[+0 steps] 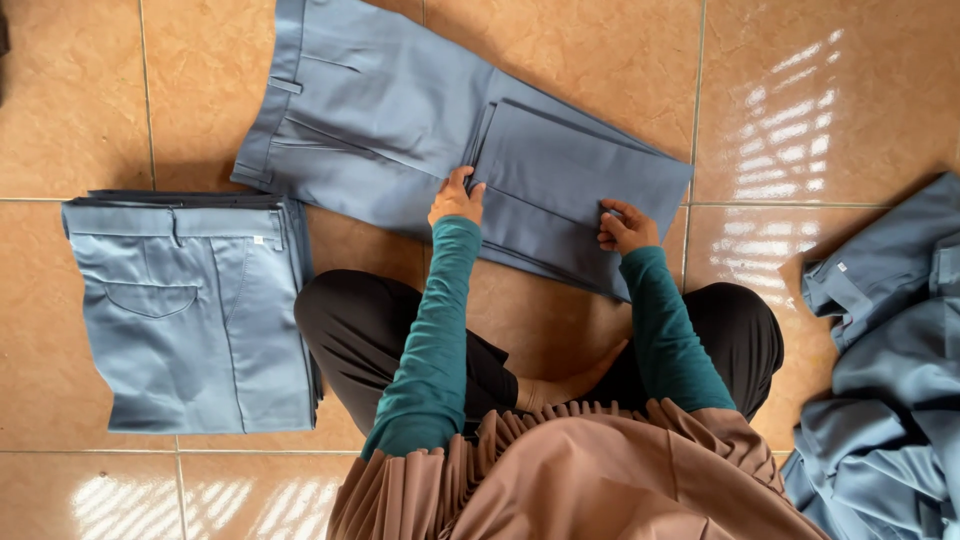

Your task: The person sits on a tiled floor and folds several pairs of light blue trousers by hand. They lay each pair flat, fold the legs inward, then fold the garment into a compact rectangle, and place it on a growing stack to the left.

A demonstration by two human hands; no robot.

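A pair of blue-grey trousers (380,110) lies flat on the tiled floor in front of me, its legs folded back over themselves into a doubled panel (570,170). My left hand (456,198) presses on the near left edge of that folded panel, fingers bent on the cloth. On the panel's near right edge my right hand (624,226) pinches the fabric. Both arms wear teal sleeves. I sit cross-legged in black trousers, with a bare foot showing between my knees.
A neat stack of folded blue-grey trousers (190,310) sits on the floor at my left. A loose heap of the same blue-grey garments (890,380) lies at the right edge. Tan glossy tiles (80,90) surround them, with sunlight patches at right.
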